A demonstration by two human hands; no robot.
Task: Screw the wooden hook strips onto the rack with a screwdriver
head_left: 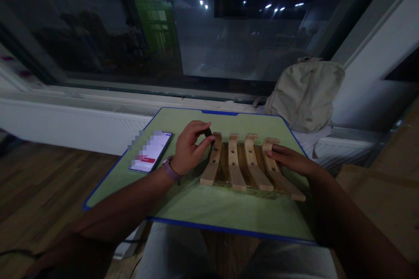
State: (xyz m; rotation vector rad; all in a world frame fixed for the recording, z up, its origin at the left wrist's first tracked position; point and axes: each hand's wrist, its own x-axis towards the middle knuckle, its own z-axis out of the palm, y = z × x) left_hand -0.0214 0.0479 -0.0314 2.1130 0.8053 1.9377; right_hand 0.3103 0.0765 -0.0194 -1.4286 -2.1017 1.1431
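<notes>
Coat rack (224,165) lies on the worktop (183,209), right of centre, short of the right edge, bare strip between it and the near edge. Four wooden hooks across a brown, shiny backing, curled ends toward the far edge.

Left hand (191,148): thumb and fingers clamped on a short dark tool (208,132), at the upper dark spot on the leftmost hook (209,173). Could be a driver or hex key, too blurred to tell. Can't see whether the tip is seated, or whether the spots are screw heads or open holes.

Right hand (291,159): fingertips on the rightmost hook (288,185), below its curl. Can't tell if they're clamped round it or just pressing.

My read: step is driving a fixing at the leftmost hook. To do it well: tool square to the hook face, tip fully home before torque, steady push down the axis, short turns. Tilt will likely chew the head. Brace is at the far end of the rack, so it may pivot; a hold closer to the leftmost hook should resist twist better. Snug, don't crush the wood. Phone (149,153) by the left edge looks clear of the left wrist.
</notes>
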